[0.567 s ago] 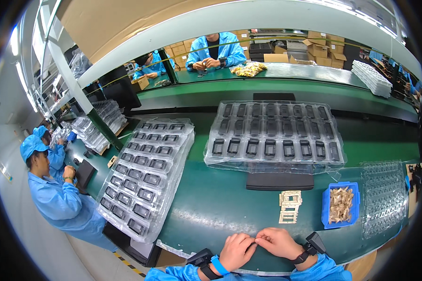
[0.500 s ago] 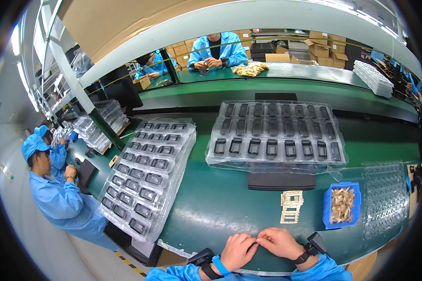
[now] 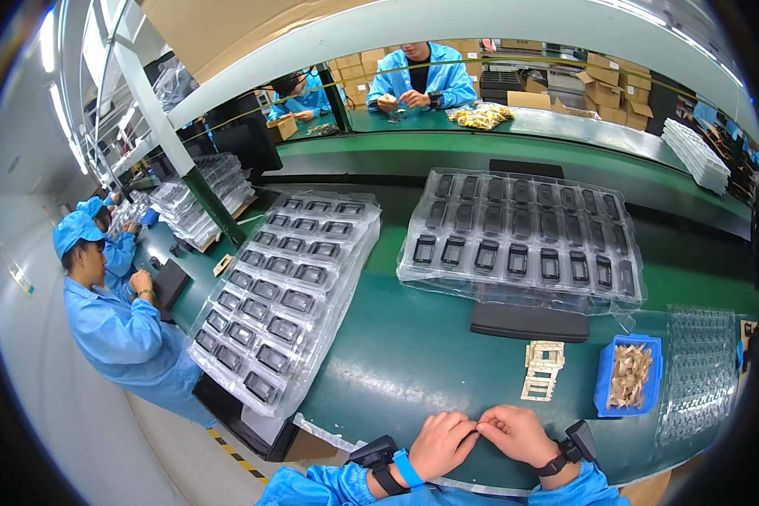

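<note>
At the near edge of the green workbench, my left hand (image 3: 444,443) and my right hand (image 3: 517,434) meet fingertip to fingertip. Both have bent fingers pinched together, and whatever lies between them is too small or hidden to make out. Just beyond my right hand lies a stack of pale cream cut-out sheets (image 3: 542,369) with rectangular openings. A blue bin (image 3: 605,379) of small tan strips (image 3: 630,375) stands to its right. To the left, a clear plastic tray (image 3: 333,308) carries rows of black rectangular frames (image 3: 298,301).
A second clear tray (image 3: 447,285) with black parts sits farther back, partly over a black block (image 3: 529,322). Another clear tray (image 3: 697,375) lies at far right. Co-workers in blue sit at left (image 3: 118,295) and across the bench (image 3: 426,80). A green-and-white post (image 3: 211,202) rises at left.
The whole view has swung slightly, so the bench things appear farther right. My hands keep the same fingertip pinch. Across the bench, the co-worker's hands have drawn a little apart.
</note>
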Demonstrator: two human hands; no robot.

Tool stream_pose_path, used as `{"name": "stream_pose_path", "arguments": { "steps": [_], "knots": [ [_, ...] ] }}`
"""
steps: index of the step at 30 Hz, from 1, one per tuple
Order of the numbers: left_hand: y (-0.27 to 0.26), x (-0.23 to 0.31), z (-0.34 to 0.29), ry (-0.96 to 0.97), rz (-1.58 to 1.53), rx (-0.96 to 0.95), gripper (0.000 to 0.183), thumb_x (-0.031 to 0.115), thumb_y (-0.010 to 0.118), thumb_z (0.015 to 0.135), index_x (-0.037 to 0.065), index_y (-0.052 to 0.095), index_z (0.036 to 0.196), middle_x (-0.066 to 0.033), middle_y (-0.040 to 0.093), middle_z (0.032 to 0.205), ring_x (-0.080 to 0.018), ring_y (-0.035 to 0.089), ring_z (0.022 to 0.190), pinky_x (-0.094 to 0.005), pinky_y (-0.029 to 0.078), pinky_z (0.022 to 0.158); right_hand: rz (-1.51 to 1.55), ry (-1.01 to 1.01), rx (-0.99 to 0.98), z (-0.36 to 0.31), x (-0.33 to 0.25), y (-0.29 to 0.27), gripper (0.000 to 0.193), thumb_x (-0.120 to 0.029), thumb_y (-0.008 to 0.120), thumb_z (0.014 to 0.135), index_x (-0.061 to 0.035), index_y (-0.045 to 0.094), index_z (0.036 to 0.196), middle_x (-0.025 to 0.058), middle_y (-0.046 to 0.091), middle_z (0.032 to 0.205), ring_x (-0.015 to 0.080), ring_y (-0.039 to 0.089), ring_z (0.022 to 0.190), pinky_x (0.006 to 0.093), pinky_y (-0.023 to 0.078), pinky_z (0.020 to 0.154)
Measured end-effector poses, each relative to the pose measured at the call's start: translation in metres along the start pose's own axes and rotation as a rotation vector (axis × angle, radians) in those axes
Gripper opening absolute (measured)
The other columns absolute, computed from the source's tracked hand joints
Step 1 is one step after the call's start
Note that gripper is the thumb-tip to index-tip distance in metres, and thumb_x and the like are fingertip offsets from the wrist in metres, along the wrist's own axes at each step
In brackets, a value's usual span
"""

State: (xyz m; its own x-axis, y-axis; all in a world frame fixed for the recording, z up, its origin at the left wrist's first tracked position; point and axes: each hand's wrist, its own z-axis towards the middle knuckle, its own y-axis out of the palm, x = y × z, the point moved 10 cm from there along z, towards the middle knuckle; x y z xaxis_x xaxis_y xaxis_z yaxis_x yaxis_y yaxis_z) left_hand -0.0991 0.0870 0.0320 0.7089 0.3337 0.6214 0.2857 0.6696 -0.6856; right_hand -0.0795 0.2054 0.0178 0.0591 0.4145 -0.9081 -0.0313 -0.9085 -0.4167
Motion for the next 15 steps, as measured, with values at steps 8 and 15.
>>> {"name": "stream_pose_path", "arguments": {
  "steps": [8, 15],
  "knots": [
    [-0.0018, 0.0025, 0.0031, -0.003, -0.011, -0.004, 0.017, 0.014, 0.07, 0.083, 0.008, 0.065, 0.097, -0.005, 0.057, 0.094, -0.0256, 0.056, 0.086, -0.0368, 0.043, 0.074, 0.0, -0.006, 0.006, 0.0006, -0.0011, -0.0023, 0.015, -0.014, 0.072, 0.086, -0.0011, 0.068, 0.093, 0.0086, 0.067, 0.077, 0.0133, 0.066, 0.068, 0.0258, 0.052, 0.062],
    [-0.0025, 0.003, 0.0032, -0.006, -0.008, 0.001, 0.016, 0.015, 0.07, 0.083, 0.008, 0.065, 0.097, -0.0046, 0.058, 0.093, -0.0253, 0.056, 0.085, -0.0366, 0.043, 0.074, 0.032, 0.011, -0.006, -0.0002, -0.0025, -0.0026, 0.015, -0.014, 0.072, 0.086, -0.0011, 0.068, 0.093, 0.0091, 0.067, 0.077, 0.0136, 0.066, 0.068, 0.0264, 0.052, 0.062]
  ]
}}
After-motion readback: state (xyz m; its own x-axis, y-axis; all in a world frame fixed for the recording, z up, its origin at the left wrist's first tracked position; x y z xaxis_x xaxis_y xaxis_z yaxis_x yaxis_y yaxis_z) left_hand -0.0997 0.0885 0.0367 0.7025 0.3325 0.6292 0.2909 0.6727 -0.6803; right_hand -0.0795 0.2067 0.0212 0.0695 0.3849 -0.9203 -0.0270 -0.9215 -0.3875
